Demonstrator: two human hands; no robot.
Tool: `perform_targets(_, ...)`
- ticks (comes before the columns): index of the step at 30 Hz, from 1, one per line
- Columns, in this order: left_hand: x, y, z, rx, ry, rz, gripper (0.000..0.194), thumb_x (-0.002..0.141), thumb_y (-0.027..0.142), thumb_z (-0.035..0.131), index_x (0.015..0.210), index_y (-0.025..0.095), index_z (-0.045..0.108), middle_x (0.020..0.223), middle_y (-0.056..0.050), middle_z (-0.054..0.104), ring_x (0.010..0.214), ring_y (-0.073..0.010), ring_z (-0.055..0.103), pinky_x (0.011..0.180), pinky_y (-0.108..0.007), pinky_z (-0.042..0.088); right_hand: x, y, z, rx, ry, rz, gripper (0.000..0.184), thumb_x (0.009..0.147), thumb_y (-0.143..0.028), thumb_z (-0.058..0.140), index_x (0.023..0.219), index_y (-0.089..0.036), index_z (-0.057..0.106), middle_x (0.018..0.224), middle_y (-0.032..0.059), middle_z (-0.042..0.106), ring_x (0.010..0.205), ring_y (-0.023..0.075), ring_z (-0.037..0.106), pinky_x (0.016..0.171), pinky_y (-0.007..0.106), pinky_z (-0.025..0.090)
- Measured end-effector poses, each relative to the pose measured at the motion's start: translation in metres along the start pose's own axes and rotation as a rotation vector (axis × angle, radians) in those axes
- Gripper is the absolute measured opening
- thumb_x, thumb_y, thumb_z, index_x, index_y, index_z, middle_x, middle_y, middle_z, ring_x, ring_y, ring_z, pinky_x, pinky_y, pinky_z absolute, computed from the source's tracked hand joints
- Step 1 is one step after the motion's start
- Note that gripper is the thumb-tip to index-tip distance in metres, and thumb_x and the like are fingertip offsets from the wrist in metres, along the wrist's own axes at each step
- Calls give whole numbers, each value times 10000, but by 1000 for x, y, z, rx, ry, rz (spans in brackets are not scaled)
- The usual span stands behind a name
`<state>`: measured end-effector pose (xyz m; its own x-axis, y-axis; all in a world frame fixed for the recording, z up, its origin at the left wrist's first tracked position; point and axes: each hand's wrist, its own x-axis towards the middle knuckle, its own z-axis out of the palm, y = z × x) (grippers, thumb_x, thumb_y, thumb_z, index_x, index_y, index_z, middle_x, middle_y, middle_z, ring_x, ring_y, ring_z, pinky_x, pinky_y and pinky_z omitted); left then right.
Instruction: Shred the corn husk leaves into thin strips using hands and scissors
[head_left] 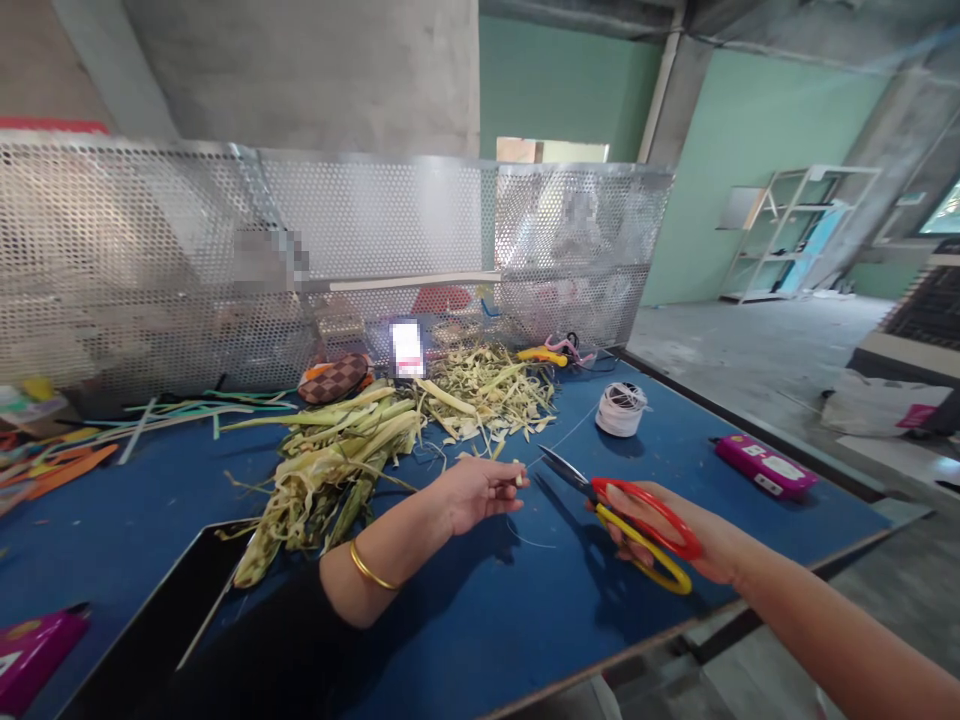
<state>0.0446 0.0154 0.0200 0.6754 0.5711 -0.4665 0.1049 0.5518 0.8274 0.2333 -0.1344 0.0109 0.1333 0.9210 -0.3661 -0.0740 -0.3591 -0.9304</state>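
A small pale piece is pinched in the closed fingers of the left hand at the centre of the frame, with the scissors slanted up-left just to its right, their tips beside the thin thread. The scissors' handles are gripped by the right hand. Above, the hands are flanked by husks at left and a spool at right; below, blue bench is bounded by an edge running toward lower centre.
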Motion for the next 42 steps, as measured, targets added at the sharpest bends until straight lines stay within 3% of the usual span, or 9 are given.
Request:
perform_targets(5,-1,0,0,6,-1,0,124,735,158,690,643,84,653,635,-21,619,486,-54,507,590,-216,518,15,0,0,-304,165,-9,362,723,-516,655,833,-176,595,543,-30,546,396,99,502,440,225,432)
perform_targets(9,-7,2,3,53,-25,31,121,698,182,726,656,85,666,651,-26,623,504,-60,506,594,-227,523,18,1,-7,-984,291,-201,286,833,-463,515,867,-207,637,726,63,675,680,213,647,554,262,445)
perform_targets(12,-13,5,6,96,-41,80,152,658,224,763,681,99,680,678,-25,630,525,-63,506,585,-223,515,20,3,-8,-1453,418,-199,265,871,-376,465,942,-193,643,841,116,702,810,266,666,621,292,438)
perform_targets(16,-21,7,8,155,-57,144,206,627,289,784,676,113,688,681,-20,628,541,-57,491,560,-199,485,21,-5,-2,-1653,476,-156,207,815,-302,558,937,-175,666,916,143,667,785,271,669,606,300,444)
perform_targets(19,-24,5,8,216,-52,199,297,559,364,813,663,114,691,673,-25,633,547,-66,496,559,-210,475,20,-22,11,-1456,461,-376,185,818,-256,557,934,-186,683,945,115,655,811,241,653,664,305,466)
perform_targets(21,-27,4,7,250,-49,226,345,508,394,828,653,113,690,662,-28,637,536,-70,495,557,-221,470,21,-33,24,-1039,322,-568,260,869,-292,491,1039,-213,670,974,73,675,808,189,644,736,296,477)
perform_targets(26,-35,2,1,302,-18,236,346,482,406,827,600,123,665,597,-12,620,508,-77,505,569,-235,458,35,-39,59,-389,-50,-568,244,803,-324,553,938,-189,706,745,17,691,611,135,588,627,268,488)
perform_targets(34,-35,0,-6,411,-2,175,238,505,331,799,592,146,678,564,0,611,504,-97,538,580,-245,450,41,-35,71,-283,-60,-496,89,708,-272,612,678,-196,650,607,-23,634,593,131,565,599,249,460)
perform_targets(42,-30,0,-12,301,-170,39,325,505,384,831,656,130,695,673,-25,647,553,-93,567,650,-264,485,43,-30,72,-151,-117,-496,121,704,-272,616,633,-174,615,584,-26,581,576,113,501,589,240,418)
